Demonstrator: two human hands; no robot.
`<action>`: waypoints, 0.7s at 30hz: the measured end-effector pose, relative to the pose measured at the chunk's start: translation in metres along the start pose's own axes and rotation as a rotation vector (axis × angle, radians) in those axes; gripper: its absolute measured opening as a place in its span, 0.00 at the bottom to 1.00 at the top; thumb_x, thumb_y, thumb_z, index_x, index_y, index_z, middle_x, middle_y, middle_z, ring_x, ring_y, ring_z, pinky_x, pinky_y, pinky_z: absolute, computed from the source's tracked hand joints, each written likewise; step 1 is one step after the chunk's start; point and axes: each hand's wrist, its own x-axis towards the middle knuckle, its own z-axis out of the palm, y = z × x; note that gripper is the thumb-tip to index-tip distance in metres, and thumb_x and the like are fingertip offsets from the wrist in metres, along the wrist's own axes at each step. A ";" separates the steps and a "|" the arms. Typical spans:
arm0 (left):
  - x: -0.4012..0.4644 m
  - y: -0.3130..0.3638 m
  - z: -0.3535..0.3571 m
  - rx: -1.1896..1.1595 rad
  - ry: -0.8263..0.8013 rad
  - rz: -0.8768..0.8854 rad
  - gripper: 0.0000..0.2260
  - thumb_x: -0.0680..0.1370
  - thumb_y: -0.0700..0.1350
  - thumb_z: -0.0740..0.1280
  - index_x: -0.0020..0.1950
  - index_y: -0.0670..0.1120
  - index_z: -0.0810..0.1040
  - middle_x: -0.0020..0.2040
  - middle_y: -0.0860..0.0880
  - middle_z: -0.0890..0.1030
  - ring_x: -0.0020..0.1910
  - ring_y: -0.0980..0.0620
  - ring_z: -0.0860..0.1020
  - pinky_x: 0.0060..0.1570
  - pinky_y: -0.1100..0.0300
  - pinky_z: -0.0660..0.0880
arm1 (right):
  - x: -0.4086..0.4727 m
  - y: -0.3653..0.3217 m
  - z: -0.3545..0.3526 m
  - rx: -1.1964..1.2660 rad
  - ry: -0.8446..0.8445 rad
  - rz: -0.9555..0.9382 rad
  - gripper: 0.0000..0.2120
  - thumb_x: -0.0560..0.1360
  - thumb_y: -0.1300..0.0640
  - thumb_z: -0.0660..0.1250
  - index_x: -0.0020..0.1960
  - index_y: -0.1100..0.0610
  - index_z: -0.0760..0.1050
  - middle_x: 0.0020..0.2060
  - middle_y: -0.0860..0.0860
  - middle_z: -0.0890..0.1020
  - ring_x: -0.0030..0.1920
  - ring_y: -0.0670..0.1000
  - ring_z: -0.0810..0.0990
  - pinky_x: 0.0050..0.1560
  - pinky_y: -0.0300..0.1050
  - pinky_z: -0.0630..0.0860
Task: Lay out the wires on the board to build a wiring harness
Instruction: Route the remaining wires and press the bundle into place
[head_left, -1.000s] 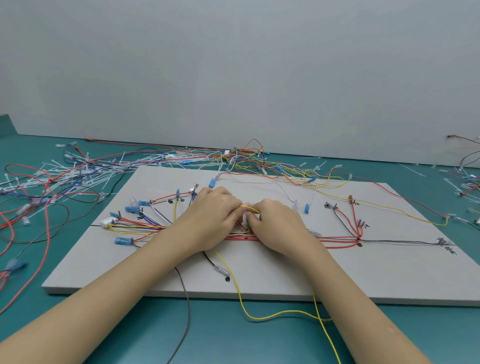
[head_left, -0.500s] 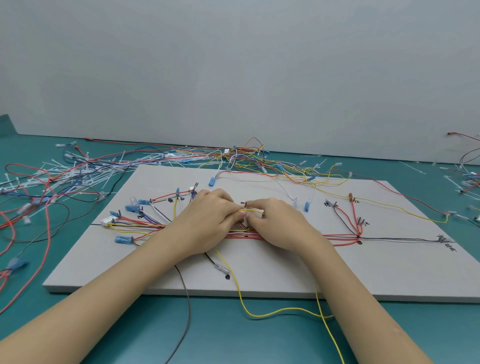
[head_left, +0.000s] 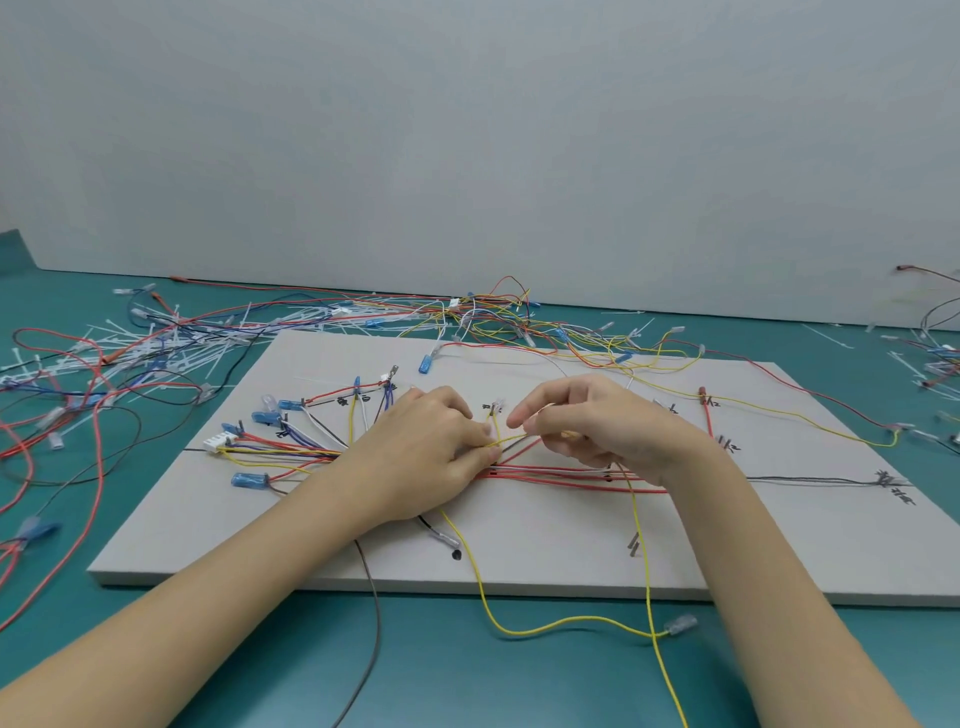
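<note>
A yellow wire (head_left: 511, 441) runs across the middle of the grey board (head_left: 519, 551), and both hands are on it. The left hand (head_left: 431, 452) lies low on the board with thumb and forefinger pinching the wire right where it crosses a bundle of red wires (head_left: 561, 475). Just beside it, the right hand (head_left: 597, 431) is lifted a little off the surface, its thumb and forefinger pinched on the same yellow strand, the other fingers curled loosely above. From under the left hand the yellow wire drops off the near edge of the board, loops over the teal table (head_left: 467, 675) and ends in a clear terminal sleeve (head_left: 680, 622); a second yellow length falls from below the right hand and crosses it there.

The red bundle stretches along the board towards the right, continuing as a thin dark wire (head_left: 810, 480) to some black markings near the far right side. On the left part of the board, wires fan out to blue connectors (head_left: 249, 480) and a white plug (head_left: 217, 442). A grey wire (head_left: 371, 623) trails off the front edge under the left forearm.

Behind the board lies a tangled heap of loose wires (head_left: 493, 317), and to the left a scatter of white cable ties (head_left: 171, 348) mixed with red and black leads, all against a plain pale wall (head_left: 467, 130)
</note>
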 end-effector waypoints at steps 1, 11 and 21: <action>0.000 0.000 -0.001 -0.008 0.002 -0.001 0.14 0.81 0.56 0.59 0.58 0.56 0.82 0.52 0.53 0.81 0.60 0.56 0.71 0.52 0.58 0.61 | 0.000 0.001 -0.001 -0.007 -0.001 0.015 0.05 0.76 0.62 0.67 0.49 0.56 0.80 0.25 0.49 0.72 0.23 0.46 0.57 0.22 0.35 0.54; 0.003 -0.003 0.001 -0.096 -0.061 -0.079 0.22 0.80 0.58 0.52 0.49 0.49 0.84 0.52 0.55 0.84 0.56 0.58 0.71 0.57 0.54 0.70 | -0.002 0.011 -0.011 -0.116 -0.097 0.186 0.05 0.75 0.64 0.64 0.49 0.56 0.74 0.27 0.54 0.76 0.21 0.46 0.58 0.22 0.37 0.52; 0.004 -0.015 0.009 -0.307 -0.015 -0.100 0.10 0.77 0.58 0.66 0.51 0.56 0.85 0.55 0.61 0.82 0.55 0.60 0.71 0.55 0.52 0.74 | -0.003 0.011 -0.016 -0.134 -0.010 0.165 0.06 0.75 0.67 0.65 0.46 0.58 0.73 0.27 0.56 0.79 0.20 0.47 0.60 0.19 0.34 0.55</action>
